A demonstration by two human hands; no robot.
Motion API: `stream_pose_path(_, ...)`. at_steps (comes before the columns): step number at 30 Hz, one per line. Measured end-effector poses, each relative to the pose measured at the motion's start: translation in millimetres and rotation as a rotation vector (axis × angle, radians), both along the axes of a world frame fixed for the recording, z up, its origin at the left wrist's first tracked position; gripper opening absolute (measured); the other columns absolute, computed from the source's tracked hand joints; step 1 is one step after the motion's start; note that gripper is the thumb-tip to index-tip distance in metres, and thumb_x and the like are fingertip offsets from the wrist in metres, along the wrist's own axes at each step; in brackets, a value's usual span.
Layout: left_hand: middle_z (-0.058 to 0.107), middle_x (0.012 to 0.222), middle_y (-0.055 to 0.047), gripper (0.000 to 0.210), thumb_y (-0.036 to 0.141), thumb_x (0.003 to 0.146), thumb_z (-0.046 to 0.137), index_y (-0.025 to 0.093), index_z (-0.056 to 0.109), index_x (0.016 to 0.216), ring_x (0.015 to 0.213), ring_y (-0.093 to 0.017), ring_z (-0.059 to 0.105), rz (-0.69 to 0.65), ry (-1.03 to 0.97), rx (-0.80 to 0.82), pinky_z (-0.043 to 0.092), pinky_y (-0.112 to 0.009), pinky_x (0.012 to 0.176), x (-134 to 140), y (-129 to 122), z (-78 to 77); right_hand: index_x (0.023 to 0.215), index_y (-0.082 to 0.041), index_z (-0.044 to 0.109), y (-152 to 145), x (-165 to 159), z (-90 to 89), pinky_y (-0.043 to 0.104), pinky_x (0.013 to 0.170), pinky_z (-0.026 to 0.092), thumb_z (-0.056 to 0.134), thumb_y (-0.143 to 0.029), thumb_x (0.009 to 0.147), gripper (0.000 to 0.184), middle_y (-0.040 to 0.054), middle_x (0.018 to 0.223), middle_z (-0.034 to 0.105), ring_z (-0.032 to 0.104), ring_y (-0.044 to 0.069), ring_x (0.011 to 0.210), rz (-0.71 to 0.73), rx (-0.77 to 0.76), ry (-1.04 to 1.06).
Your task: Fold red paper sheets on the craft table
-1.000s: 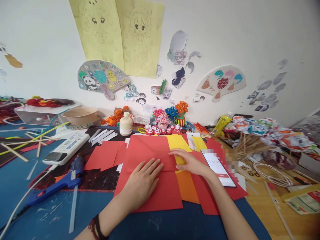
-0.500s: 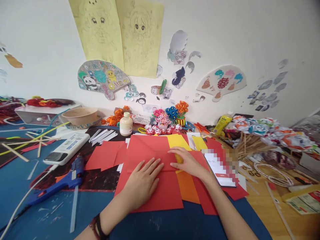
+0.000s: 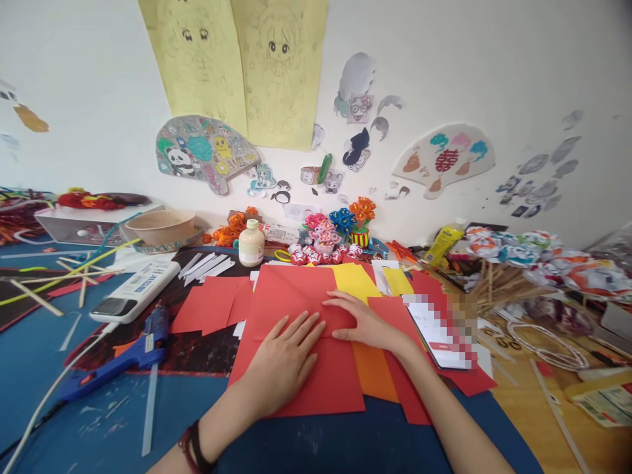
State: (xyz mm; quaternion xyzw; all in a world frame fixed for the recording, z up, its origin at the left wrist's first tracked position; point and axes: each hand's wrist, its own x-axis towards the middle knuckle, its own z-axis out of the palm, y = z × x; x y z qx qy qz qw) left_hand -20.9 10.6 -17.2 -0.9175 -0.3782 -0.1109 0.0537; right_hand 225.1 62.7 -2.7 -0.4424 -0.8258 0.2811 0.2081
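Note:
A large red sheet of paper (image 3: pixel 326 388) with a crease across it lies on the blue table mat in front of me. My left hand (image 3: pixel 279 365) rests flat on this sheet, its fingers spread. At the sheet's right side is my right hand (image 3: pixel 358 321), thumb and fingers apart, the fingertips on or just over the red paper. Yellow paper (image 3: pixel 353 282) shows behind my right hand, and orange paper (image 3: pixel 372 375) sticks out below it. More red paper (image 3: pixel 412 398) lies at the right under my forearm.
Smaller red cards (image 3: pixel 217 304) and a blue glue gun (image 3: pixel 143 355) lie to the left, by a white power strip (image 3: pixel 141 289). A bottle (image 3: pixel 251 243) stands behind the sheet. On the right lies a phone (image 3: pixel 434 332), beside wrapped paper flowers (image 3: pixel 518 247) on sticks.
My right hand has slid slightly left over the red paper. My left hand stays flat in its place; the whole view has shifted a little.

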Motion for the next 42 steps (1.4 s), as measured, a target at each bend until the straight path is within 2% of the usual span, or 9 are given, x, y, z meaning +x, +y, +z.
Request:
stream_pose_path(17, 0.039, 0.149, -0.006, 0.048, 0.035, 0.099, 0.030, 0.026, 0.031, 0.147, 0.138, -0.023, 0.035, -0.003, -0.066, 0.056, 0.031, -0.044, 0.110, 1.0, -1.5, -1.1, 0.131, -0.035, 0.053, -0.6, -2.2, -0.5, 0.049, 0.114, 0.026, 0.067, -0.058, 0.077, 0.061, 0.0024, 0.151, 0.035, 0.027, 0.028, 0.140, -0.016, 0.002, 0.008)
stream_pose_path(27, 0.037, 0.151, -0.006, 0.049, 0.035, 0.100, 0.030, 0.027, 0.028, 0.148, 0.139, -0.023, 0.032, 0.011, -0.063, 0.056, 0.030, -0.045, 0.110, 0.2, -3.3, -1.1, 0.131, -0.037, 0.052, -2.0, -2.2, -0.3, 0.048, 0.114, 0.025, 0.066, -0.059, 0.077, 0.060, 0.0010, 0.151, 0.035, 0.026, 0.027, 0.141, -0.022, 0.008, 0.003)
stream_pose_path(35, 0.038, 0.151, -0.004, 0.050, 0.028, 0.098, 0.033, 0.028, 0.029, 0.148, 0.139, -0.024, 0.032, -0.029, -0.064, 0.069, 0.027, -0.047, 0.112, 0.0, -5.6, 3.8, 0.132, -0.035, 0.052, -0.1, -2.2, -0.9, 0.049, 0.113, 0.027, 0.066, -0.059, 0.077, 0.062, 0.0030, 0.150, 0.037, 0.029, 0.028, 0.139, -0.013, 0.017, -0.002)
stream_pose_path(42, 0.040, 0.149, -0.006, 0.049, 0.024, 0.095, 0.037, 0.029, 0.036, 0.144, 0.136, -0.025, 0.037, -0.007, -0.063, 0.043, 0.032, -0.048, 0.109, 0.2, -6.2, 2.1, 0.132, -0.037, 0.052, 0.9, -1.6, -0.6, 0.049, 0.113, 0.027, 0.065, -0.060, 0.078, 0.060, 0.0020, 0.149, 0.038, 0.029, 0.028, 0.139, -0.012, 0.033, -0.018)
